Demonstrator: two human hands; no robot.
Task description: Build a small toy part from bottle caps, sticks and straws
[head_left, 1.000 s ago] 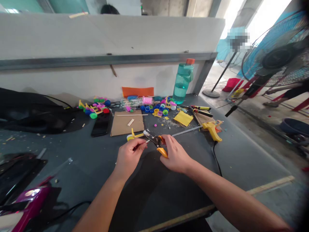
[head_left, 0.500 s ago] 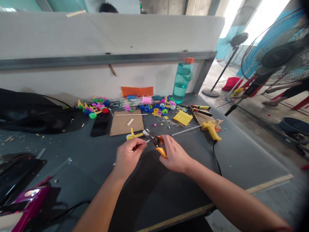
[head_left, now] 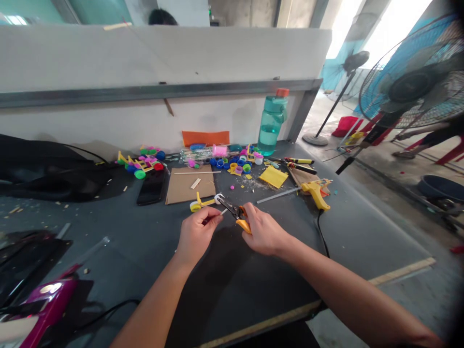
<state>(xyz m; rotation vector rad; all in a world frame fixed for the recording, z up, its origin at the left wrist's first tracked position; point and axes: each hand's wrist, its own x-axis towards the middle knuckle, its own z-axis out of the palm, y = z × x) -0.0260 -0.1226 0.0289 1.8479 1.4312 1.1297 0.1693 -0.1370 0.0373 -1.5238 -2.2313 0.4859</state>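
Note:
My left hand (head_left: 197, 234) is closed in a pinch on a thin pale stick (head_left: 224, 211), whose short end pokes out past the fingertips. Orange-handled pliers (head_left: 232, 209) are gripped in my right hand (head_left: 266, 231), their dark jaws pointing left, right by the stick's end. Whether the jaws touch the stick I cannot tell. Just beyond the fingers lies a yellow plastic frame (head_left: 206, 202) with round caps at its ends. Behind it, a cardboard piece (head_left: 181, 188) bears a long thin stick (head_left: 197, 172) and a short wooden piece (head_left: 195, 183).
A yellow glue gun (head_left: 315, 193) with a black cord lies at the right. Coloured bottle caps (head_left: 246, 167), a yellow pad (head_left: 274, 177) and a teal bottle (head_left: 271, 123) stand along the back. Left are a phone (head_left: 151, 187), a black bag (head_left: 47, 169) and a magenta tool (head_left: 54, 302).
The view has shifted slightly. Both hands stay close together with the stick and pliers, and more of the white cap behind the jaws shows.

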